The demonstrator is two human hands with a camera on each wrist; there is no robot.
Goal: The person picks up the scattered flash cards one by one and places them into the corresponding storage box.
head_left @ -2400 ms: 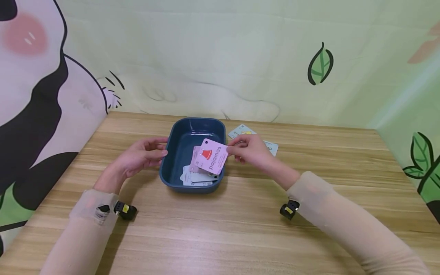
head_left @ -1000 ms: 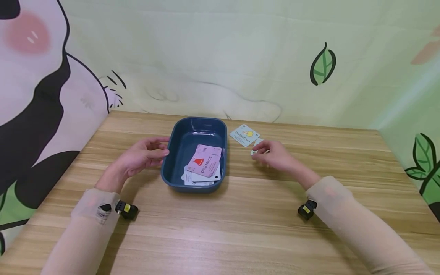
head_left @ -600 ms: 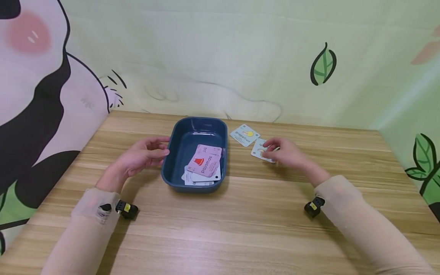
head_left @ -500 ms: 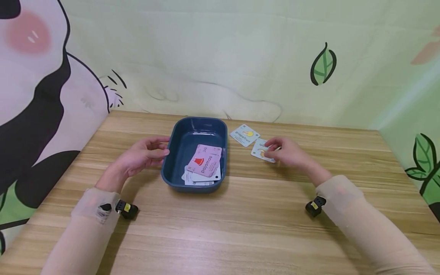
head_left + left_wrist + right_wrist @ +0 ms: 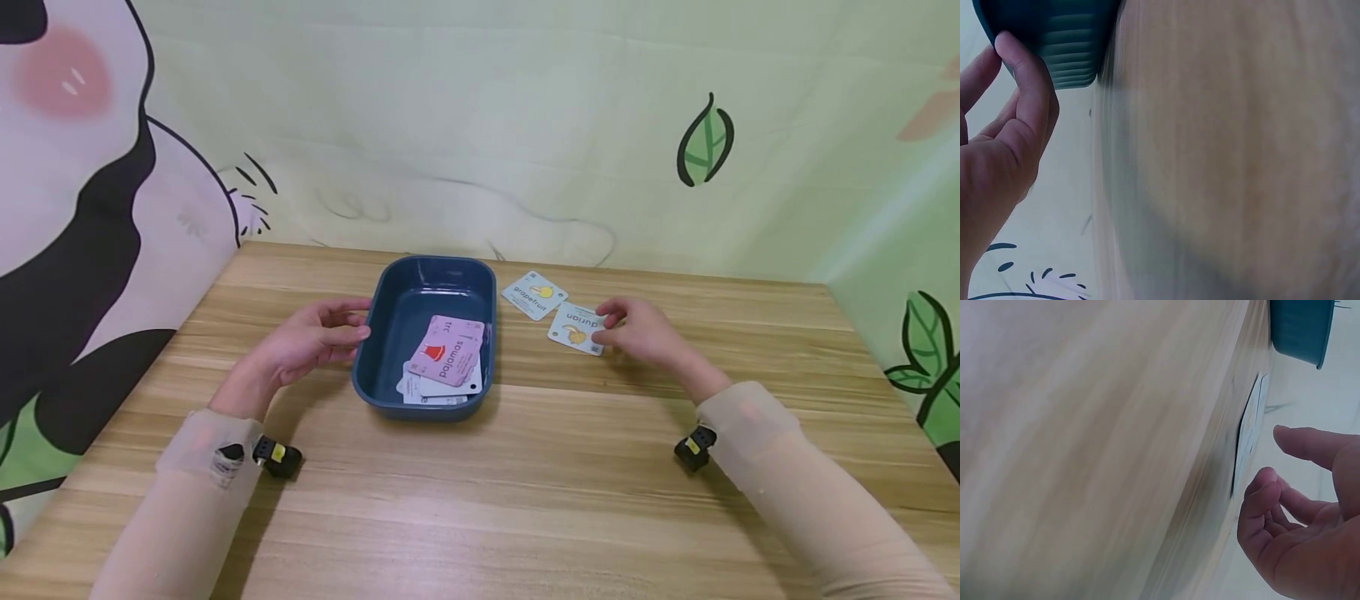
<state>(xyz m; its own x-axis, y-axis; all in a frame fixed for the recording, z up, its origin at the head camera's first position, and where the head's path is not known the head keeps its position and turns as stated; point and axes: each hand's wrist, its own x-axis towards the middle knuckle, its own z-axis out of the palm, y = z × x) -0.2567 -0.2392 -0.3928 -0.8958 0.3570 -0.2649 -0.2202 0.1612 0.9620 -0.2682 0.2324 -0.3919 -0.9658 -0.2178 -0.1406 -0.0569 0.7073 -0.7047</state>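
We are between cards: our right hand (image 5: 637,332), fingers loosely curled and holding nothing, touches the durian card (image 5: 576,327) lying flat toward the bench's far edge, right of the blue tray (image 5: 378,333). Our left hand (image 5: 311,340) rests relaxed against the tray's wall. Next, we judge, comes pinching that card's edge.

We see a light wooden table (image 5: 525,483) set against a painted wall. On it sits a dark blue tray (image 5: 397,333), left of centre. Just right of the tray lie two cards, flat and close together: a grapefruit card (image 5: 534,294) and a durian card (image 5: 576,327).
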